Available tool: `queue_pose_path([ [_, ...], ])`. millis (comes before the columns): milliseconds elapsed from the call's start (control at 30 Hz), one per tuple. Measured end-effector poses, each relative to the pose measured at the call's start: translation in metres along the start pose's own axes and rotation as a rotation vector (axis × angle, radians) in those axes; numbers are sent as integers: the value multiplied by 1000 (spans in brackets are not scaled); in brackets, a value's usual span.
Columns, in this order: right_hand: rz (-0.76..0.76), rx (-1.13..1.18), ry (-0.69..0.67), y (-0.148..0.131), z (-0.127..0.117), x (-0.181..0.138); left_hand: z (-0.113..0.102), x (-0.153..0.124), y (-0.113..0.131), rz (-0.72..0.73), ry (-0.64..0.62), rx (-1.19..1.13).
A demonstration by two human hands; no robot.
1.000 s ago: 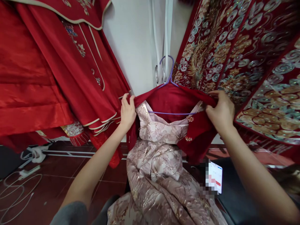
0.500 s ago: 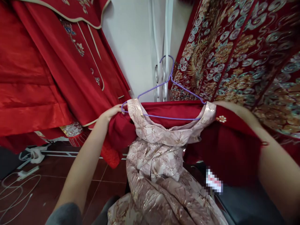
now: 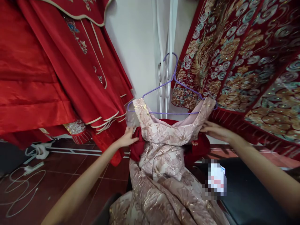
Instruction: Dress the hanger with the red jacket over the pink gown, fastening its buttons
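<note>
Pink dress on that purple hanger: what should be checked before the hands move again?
1. Both straps of the pink dress over the hanger ends: ok.
2. Hanger hook caught on the white rack: cannot tell.
3. Is the red garment off the hanger bar: ok, it hangs below, behind the dress.
4. Grip of the left hand on the red garment: cannot tell, blurred, touching the cloth.
5. Grip of the right hand: cannot tell, fingers lie at the dress's side.
6. Are the floor cables away from the skirt: ok.

Bright, even indoor light with soft shadows; wide-angle bending at the edges; the forearms look slightly motion-blurred.
</note>
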State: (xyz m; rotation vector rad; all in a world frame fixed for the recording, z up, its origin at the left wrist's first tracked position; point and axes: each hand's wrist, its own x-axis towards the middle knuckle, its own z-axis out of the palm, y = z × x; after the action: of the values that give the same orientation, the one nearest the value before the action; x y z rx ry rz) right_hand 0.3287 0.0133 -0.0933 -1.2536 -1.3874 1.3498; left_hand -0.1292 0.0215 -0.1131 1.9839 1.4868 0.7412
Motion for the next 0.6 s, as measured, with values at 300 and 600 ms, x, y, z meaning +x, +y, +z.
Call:
queue_pose_path([
  [300,-505,-135,572,-82,-10,-2,-73,50,116,580,327,388],
  [600,-729,-366,718,-85,-7,-2,-63,49,122,499,518,437],
])
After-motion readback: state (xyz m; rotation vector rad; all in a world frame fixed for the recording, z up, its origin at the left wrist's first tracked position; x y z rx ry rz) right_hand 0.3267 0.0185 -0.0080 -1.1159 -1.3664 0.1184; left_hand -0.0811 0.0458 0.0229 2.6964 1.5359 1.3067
